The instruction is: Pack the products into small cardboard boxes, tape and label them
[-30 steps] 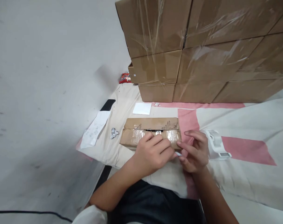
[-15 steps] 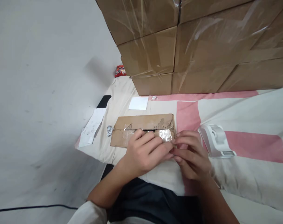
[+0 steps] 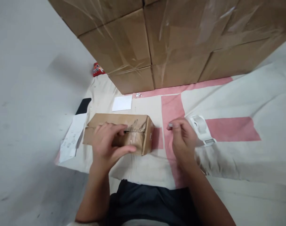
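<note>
A brown cardboard box (image 3: 146, 133) lies lengthwise on the cloth, with a seam along its top and torn marks near its right end. Shiny clear tape (image 3: 136, 137) covers part of that seam. My left hand (image 3: 107, 142) rests over the box's top, thumb stretched out and apart from the bent fingers. To the right of the box, my right hand (image 3: 184, 139) is raised and closed, pinching a small whitish scrap (image 3: 170, 125) between thumb and forefinger; its material is unclear. Just beyond that hand sits a white tape dispenser (image 3: 201, 129) with a roll in it.
Large wrapped cartons (image 3: 180, 53) are stacked at the back. A white card (image 3: 122, 103) and a clear crumpled bit (image 3: 138, 95) lie before them. At the left are a printed paper sheet (image 3: 73, 136), a black object (image 3: 83, 106) and a red packet (image 3: 98, 69) near the wall.
My hands have come apart from the box's right end. The left slid left along its top; the right moved off, with a whitish scrap now showing in it. The view has shifted.
</note>
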Demonstrator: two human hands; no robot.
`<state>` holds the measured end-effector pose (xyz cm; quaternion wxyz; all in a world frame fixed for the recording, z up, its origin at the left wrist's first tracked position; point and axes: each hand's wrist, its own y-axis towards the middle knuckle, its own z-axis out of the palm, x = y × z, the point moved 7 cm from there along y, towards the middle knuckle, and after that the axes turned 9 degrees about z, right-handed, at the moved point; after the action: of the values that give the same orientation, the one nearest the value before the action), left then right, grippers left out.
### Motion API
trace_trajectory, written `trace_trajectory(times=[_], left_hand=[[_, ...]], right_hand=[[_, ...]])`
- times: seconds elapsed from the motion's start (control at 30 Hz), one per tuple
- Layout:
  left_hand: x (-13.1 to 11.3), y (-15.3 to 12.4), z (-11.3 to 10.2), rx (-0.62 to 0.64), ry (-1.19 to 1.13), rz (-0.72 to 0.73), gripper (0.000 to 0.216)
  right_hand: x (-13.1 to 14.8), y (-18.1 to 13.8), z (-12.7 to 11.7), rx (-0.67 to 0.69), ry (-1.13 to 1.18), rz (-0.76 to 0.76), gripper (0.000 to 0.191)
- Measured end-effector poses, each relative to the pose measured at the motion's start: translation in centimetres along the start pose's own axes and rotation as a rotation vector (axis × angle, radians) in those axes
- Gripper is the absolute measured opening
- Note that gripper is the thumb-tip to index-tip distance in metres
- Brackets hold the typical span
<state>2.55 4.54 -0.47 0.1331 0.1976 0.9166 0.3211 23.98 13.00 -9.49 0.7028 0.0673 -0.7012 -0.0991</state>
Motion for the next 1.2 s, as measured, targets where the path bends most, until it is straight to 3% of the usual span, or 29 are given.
trace_trajectory(times=[0.2,0.43,0.53,0.7,0.97,1.2], left_hand=[[1.5,-0.5,0.4,0.009,-0.074,-0.086,0.055],[1.8,-0.4,0.7,0.025,-0.141,-0.099,0.057],[2.0,-0.5,0.9,0.040,-0.150,-0.097,0.058],[1.8,-0.4,1.0,0.043,-0.134,-0.108,0.063],[1.2,-0.1,1.0,0.010,-0.101,-0.090,0.063],[1.0,0.0,1.0,0.018,-0.066,-0.091,0.062]], right_hand=[[-1.6,-0.7,2.4,0.288,-0.096,0.113,0.022],[-5.1,-1.9,5.4,0.500,0.202,0.512,0.023],[-6.1,-2.3,5.5,0.490,0.322,0.604,0.025],[-6.1,-3.1,4.6,0.436,0.335,0.651,0.031],[-4.6,-2.9,4.2,0.306,0.173,0.447,0.022],[-5.2,-3.4,5.3,0.334,0.179,0.417,0.023]])
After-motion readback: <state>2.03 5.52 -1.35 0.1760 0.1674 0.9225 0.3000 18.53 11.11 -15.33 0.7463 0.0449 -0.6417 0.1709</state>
